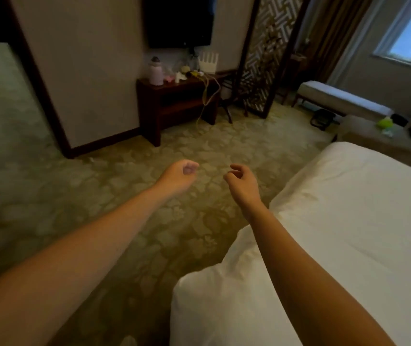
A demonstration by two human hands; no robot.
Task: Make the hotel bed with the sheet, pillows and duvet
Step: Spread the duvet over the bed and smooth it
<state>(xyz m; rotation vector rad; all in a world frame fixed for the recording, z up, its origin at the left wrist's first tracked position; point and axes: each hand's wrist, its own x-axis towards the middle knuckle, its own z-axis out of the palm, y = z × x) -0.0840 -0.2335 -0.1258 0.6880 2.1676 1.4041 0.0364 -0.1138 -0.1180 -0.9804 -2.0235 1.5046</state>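
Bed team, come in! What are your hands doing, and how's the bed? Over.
Left hand curled, right hand loosely curled, both empty over carpet. Bed white-covered, hands off it. Nothing in the way.

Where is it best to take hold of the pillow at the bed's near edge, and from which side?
Grip the pillow at the plump corner that juts toward the carpet, coming from the left, the carpet side. That corner is free and stands out, while the right arm lies across the rest. The left hand holds nothing and is on that side, so it probably suits best.
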